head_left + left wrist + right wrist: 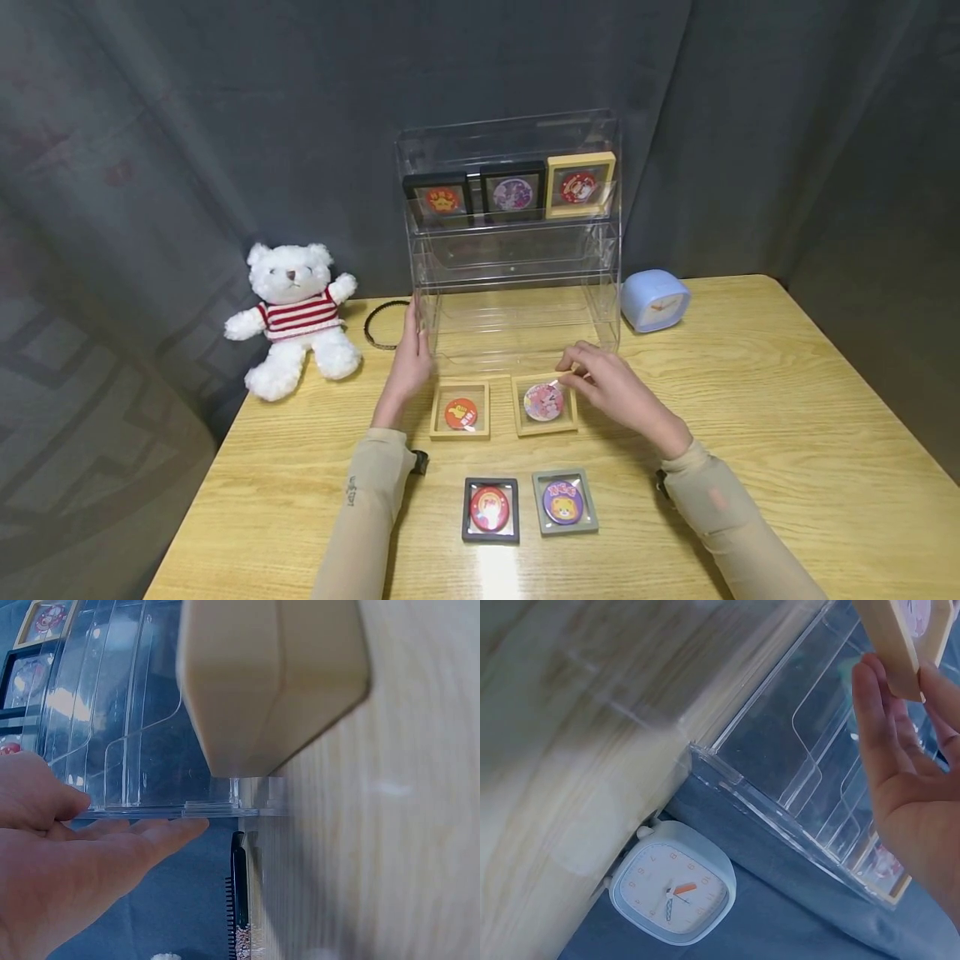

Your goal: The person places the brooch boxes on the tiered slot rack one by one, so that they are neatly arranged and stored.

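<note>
My left hand (408, 367) grips the left side of a clear tiered display stand (517, 278). In the left wrist view its thumb lies at the panel's inner side and its fingers (161, 840) stretch along the outer side. My right hand (611, 387) pinches the upper right corner of a light wooden frame (545, 404) holding a round pink badge; the right wrist view shows the wooden frame (896, 652) between thumb and fingers. Left of it, a similar light frame (461, 412) with an orange badge stands before the stand.
Two black frames (512, 192) and a light frame (581, 185) sit on the stand's top tier. Nearer lie a black frame (491, 510) and a grey frame (566, 502). A white teddy bear (294, 321) and dark headband (382, 325) are left, a blue clock (655, 301) right.
</note>
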`<act>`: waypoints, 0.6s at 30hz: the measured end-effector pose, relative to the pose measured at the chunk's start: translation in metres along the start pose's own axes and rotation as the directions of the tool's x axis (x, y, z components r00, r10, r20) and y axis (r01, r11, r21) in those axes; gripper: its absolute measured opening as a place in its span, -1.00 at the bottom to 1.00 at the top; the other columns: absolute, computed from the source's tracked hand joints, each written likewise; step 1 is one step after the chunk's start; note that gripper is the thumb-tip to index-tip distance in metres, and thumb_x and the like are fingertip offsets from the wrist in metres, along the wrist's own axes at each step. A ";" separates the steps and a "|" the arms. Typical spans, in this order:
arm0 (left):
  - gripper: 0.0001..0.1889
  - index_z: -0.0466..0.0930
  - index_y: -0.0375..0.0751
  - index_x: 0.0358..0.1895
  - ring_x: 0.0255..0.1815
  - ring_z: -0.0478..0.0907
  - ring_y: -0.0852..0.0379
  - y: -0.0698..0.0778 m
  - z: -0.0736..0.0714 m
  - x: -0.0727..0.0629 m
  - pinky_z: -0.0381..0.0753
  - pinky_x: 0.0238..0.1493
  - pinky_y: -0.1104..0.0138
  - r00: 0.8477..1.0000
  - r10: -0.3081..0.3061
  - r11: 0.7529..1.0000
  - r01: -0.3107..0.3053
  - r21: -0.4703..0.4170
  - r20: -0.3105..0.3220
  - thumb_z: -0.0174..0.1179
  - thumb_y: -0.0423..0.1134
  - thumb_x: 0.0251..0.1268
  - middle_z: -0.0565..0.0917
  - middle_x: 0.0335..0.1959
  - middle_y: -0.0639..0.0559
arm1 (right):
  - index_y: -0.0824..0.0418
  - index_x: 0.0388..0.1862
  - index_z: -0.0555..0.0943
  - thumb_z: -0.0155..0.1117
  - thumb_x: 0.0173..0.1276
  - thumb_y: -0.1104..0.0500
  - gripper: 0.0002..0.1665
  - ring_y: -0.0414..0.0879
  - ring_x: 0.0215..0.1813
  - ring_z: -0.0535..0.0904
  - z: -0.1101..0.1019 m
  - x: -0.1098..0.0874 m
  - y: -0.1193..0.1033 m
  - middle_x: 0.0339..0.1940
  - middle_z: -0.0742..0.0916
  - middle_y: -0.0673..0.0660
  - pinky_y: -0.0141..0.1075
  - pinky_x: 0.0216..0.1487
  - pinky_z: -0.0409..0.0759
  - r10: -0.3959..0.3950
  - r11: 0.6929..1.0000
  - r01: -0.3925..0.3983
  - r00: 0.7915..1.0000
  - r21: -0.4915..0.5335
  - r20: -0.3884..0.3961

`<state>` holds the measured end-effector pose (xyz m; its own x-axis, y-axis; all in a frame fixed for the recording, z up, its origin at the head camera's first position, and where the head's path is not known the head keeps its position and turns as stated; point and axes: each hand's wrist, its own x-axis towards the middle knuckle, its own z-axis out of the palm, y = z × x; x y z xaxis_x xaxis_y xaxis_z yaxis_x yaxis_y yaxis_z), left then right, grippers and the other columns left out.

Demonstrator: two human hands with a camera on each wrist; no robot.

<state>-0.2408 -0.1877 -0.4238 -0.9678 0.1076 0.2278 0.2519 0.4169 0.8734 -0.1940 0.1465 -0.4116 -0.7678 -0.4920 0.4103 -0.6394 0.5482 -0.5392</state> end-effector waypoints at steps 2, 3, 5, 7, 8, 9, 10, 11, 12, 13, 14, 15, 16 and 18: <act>-0.28 -0.36 -0.03 0.79 0.74 -0.08 -0.26 0.000 -0.001 0.000 -0.10 0.72 -0.05 1.000 0.000 1.000 0.000 0.000 -0.001 -0.36 -0.45 0.75 -0.16 0.79 -0.18 | 0.27 -0.22 0.66 0.49 0.36 0.44 -0.84 0.04 -0.22 0.77 0.000 0.000 0.000 -0.20 0.74 0.13 -0.10 -0.17 0.82 0.005 1.000 -0.005 1.000 0.008 -0.016; -0.28 -0.36 -0.03 0.80 0.74 -0.08 -0.25 0.000 -0.001 -0.001 -0.10 0.72 -0.04 1.000 -0.001 1.000 0.001 0.000 0.000 -0.36 -0.45 0.75 -0.16 0.79 -0.18 | 0.28 -0.22 0.67 0.49 0.36 0.44 -0.84 0.04 -0.22 0.77 -0.001 0.000 0.000 -0.19 0.75 0.13 -0.10 -0.17 0.82 0.009 1.000 -0.008 1.000 0.011 -0.025; -0.28 -0.36 -0.04 0.79 0.74 -0.08 -0.26 0.001 -0.001 -0.001 -0.10 0.72 -0.05 1.000 0.002 1.000 -0.002 -0.004 0.002 -0.35 -0.45 0.75 -0.16 0.78 -0.19 | 0.28 -0.21 0.68 0.50 0.36 0.43 -0.84 0.04 -0.23 0.78 -0.002 0.000 0.001 -0.18 0.76 0.14 -0.10 -0.17 0.83 0.019 1.000 -0.018 0.999 0.018 -0.039; -0.28 -0.36 -0.06 0.79 0.74 -0.09 -0.27 0.001 0.000 -0.002 -0.10 0.72 -0.06 1.000 0.003 1.000 -0.003 -0.012 0.003 -0.35 -0.46 0.75 -0.16 0.78 -0.19 | 0.27 -0.21 0.68 0.50 0.35 0.43 -0.84 0.04 -0.23 0.78 -0.003 0.000 0.002 -0.19 0.76 0.13 -0.10 -0.17 0.83 0.025 1.000 -0.024 0.999 0.019 -0.047; -0.28 -0.36 -0.07 0.79 0.74 -0.09 -0.28 0.002 0.000 -0.002 -0.10 0.72 -0.07 1.000 0.003 1.000 -0.003 -0.019 0.002 -0.34 -0.47 0.75 -0.16 0.78 -0.20 | 0.27 -0.21 0.68 0.50 0.36 0.43 -0.84 0.04 -0.23 0.77 -0.005 0.001 0.002 -0.19 0.76 0.13 -0.10 -0.17 0.83 0.028 0.999 -0.027 0.998 0.021 -0.051; -0.28 -0.36 -0.09 0.79 0.73 -0.10 -0.29 0.002 0.000 -0.002 -0.10 0.72 -0.08 1.000 0.003 1.000 -0.003 -0.023 0.001 -0.34 -0.47 0.75 -0.17 0.78 -0.21 | 0.27 -0.21 0.68 0.50 0.35 0.43 -0.84 0.04 -0.23 0.77 -0.005 0.001 0.002 -0.20 0.76 0.13 -0.10 -0.18 0.83 0.032 0.999 -0.030 0.998 0.024 -0.056; -0.28 -0.36 -0.11 0.79 0.73 -0.10 -0.30 0.002 0.001 -0.003 -0.10 0.72 -0.09 1.000 0.003 1.000 -0.003 -0.029 -0.001 -0.35 -0.47 0.75 -0.17 0.78 -0.22 | 0.26 -0.22 0.68 0.50 0.35 0.44 -0.83 0.05 -0.23 0.77 -0.006 0.002 0.001 -0.20 0.75 0.12 -0.10 -0.18 0.83 0.034 0.999 -0.032 0.998 0.027 -0.060; -0.29 -0.36 -0.12 0.79 0.73 -0.10 -0.31 0.002 0.001 -0.003 -0.10 0.71 -0.10 1.000 0.002 0.999 -0.003 -0.034 -0.004 -0.35 -0.48 0.74 -0.17 0.78 -0.24 | 0.26 -0.22 0.68 0.50 0.34 0.44 -0.83 0.06 -0.22 0.77 -0.007 0.003 0.001 -0.21 0.75 0.13 -0.10 -0.18 0.83 0.033 0.999 -0.031 0.997 0.029 -0.066; -0.29 -0.36 -0.13 0.79 0.73 -0.10 -0.32 0.002 0.001 -0.003 -0.10 0.71 -0.10 1.000 0.003 0.999 -0.004 -0.036 -0.008 -0.35 -0.48 0.74 -0.18 0.78 -0.24 | 0.27 -0.22 0.68 0.50 0.34 0.45 -0.83 0.07 -0.22 0.77 -0.008 0.004 0.001 -0.21 0.75 0.13 -0.09 -0.18 0.83 0.033 0.999 -0.031 0.997 0.032 -0.068; -0.29 -0.36 -0.15 0.78 0.73 -0.10 -0.32 0.002 0.001 -0.003 -0.10 0.71 -0.11 1.000 0.004 0.999 -0.005 -0.038 -0.010 -0.34 -0.49 0.74 -0.18 0.78 -0.24 | 0.27 -0.22 0.68 0.50 0.35 0.45 -0.84 0.08 -0.22 0.77 -0.009 0.005 0.001 -0.21 0.75 0.14 -0.09 -0.18 0.84 0.034 0.999 -0.031 0.997 0.034 -0.069; -0.29 -0.36 -0.15 0.78 0.73 -0.10 -0.31 0.002 0.001 -0.002 -0.10 0.72 -0.10 1.000 0.003 0.999 -0.004 -0.033 -0.012 -0.34 -0.49 0.74 -0.17 0.78 -0.24 | 0.27 -0.22 0.68 0.49 0.36 0.44 -0.85 0.09 -0.21 0.77 -0.011 0.006 0.000 -0.20 0.75 0.14 -0.10 -0.18 0.84 0.035 0.999 -0.032 0.997 0.035 -0.068; -0.29 -0.35 -0.14 0.79 0.73 -0.09 -0.30 0.001 0.001 -0.002 -0.09 0.72 -0.09 1.000 0.004 1.000 -0.004 -0.027 -0.012 -0.34 -0.49 0.74 -0.17 0.78 -0.23 | 0.28 -0.21 0.68 0.50 0.36 0.45 -0.84 0.10 -0.21 0.77 -0.012 0.007 0.000 -0.20 0.75 0.15 -0.10 -0.19 0.84 0.036 0.999 -0.034 0.997 0.034 -0.071; -0.29 -0.35 -0.13 0.79 0.73 -0.09 -0.29 0.001 0.001 -0.001 -0.09 0.72 -0.08 1.000 0.004 1.000 -0.004 -0.022 -0.013 -0.34 -0.48 0.74 -0.16 0.78 -0.23 | 0.28 -0.22 0.68 0.49 0.37 0.44 -0.85 0.11 -0.20 0.77 -0.014 0.008 -0.001 -0.20 0.75 0.16 -0.10 -0.19 0.84 0.037 0.999 -0.034 0.997 0.034 -0.070; -0.29 -0.34 -0.09 0.79 0.73 -0.08 -0.27 0.000 0.000 0.000 -0.08 0.72 -0.07 1.000 0.002 1.000 -0.002 -0.014 -0.011 -0.34 -0.48 0.75 -0.15 0.78 -0.20 | 0.28 -0.22 0.67 0.49 0.37 0.44 -0.85 0.12 -0.19 0.77 -0.017 0.010 -0.002 -0.19 0.75 0.16 -0.10 -0.21 0.84 0.038 0.999 -0.036 0.997 0.029 -0.069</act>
<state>-0.2404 -0.1874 -0.4236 -0.9672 0.0985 0.2340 0.2537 0.4041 0.8788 -0.2016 0.1522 -0.3937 -0.7927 -0.4229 0.4391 -0.6096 0.5455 -0.5751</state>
